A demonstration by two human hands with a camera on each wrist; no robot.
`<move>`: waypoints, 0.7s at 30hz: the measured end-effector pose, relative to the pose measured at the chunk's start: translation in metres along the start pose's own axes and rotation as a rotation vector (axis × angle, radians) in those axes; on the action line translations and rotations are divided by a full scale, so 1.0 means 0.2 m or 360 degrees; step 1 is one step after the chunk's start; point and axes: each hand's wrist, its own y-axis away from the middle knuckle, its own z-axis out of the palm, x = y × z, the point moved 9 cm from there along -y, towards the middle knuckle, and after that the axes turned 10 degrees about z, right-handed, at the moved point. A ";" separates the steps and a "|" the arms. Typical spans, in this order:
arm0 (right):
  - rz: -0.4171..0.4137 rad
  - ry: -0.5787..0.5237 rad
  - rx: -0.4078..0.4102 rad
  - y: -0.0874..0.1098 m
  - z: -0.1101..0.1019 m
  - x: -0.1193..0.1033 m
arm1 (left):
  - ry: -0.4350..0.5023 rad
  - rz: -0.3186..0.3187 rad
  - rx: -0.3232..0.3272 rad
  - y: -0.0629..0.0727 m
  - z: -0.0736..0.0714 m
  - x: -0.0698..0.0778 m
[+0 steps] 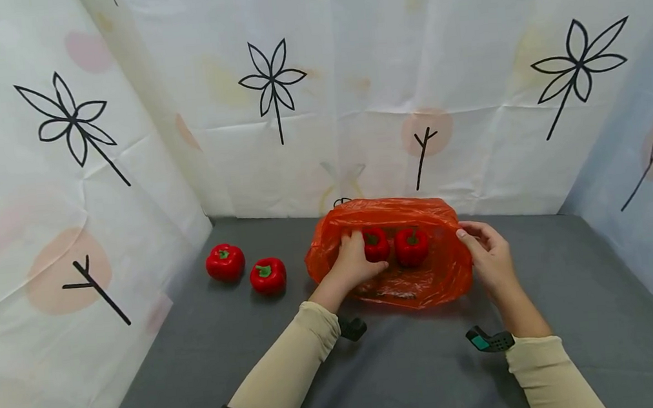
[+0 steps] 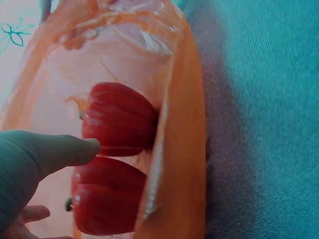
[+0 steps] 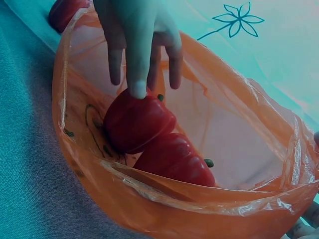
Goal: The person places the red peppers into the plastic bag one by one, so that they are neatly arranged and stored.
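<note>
An orange plastic bag [image 1: 387, 206] lies with its mouth toward me and holds two red bell peppers, a left one [image 1: 376, 245] and a right one [image 1: 411, 246]. My left hand [image 1: 354, 263] reaches into the bag over the left pepper. In the right wrist view its fingers hang straight and spread, and the thumb tip lies at that pepper, not gripping it. At the bag's right rim, my right hand [image 1: 489, 254] pinches the plastic between thumb and fingers; only bits of its fingers [image 3: 301, 230] show in the right wrist view.
Two more red bell peppers, one farther back [image 1: 225, 263] and one nearer [image 1: 268, 276], sit on the grey tabletop [image 1: 210, 344] left of the bag. White patterned cloth [image 1: 346, 98] hangs behind the table and along its sides.
</note>
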 end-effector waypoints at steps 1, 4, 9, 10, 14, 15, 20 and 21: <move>0.0004 0.0009 0.0003 0.00 0.00 0.00 | 0.0004 0.0008 -0.0007 0.02 0.00 0.01; 0.0016 0.0021 0.0005 0.00 0.00 0.01 | 0.0016 0.0060 -0.0035 0.06 -0.01 0.04; 0.0010 -0.0006 0.0008 0.00 -0.01 0.01 | 0.0066 0.0210 -0.0103 0.17 -0.05 0.12; 0.0008 -0.0013 0.0008 0.00 -0.01 0.01 | 0.0085 0.0244 -0.0115 0.20 -0.06 0.13; 0.0004 -0.0021 0.0000 0.00 -0.01 0.01 | 0.0151 0.0361 -0.0095 0.31 -0.14 0.15; 0.0005 -0.0021 -0.0005 0.00 -0.01 0.01 | 0.0161 0.0386 -0.0069 0.34 -0.16 0.15; -0.0002 -0.0034 -0.0018 0.00 0.00 0.00 | 0.0250 0.0547 0.0166 0.47 -0.33 0.12; -0.0009 -0.0036 -0.0018 0.00 0.00 0.00 | 0.0275 0.0581 0.0222 0.49 -0.38 0.11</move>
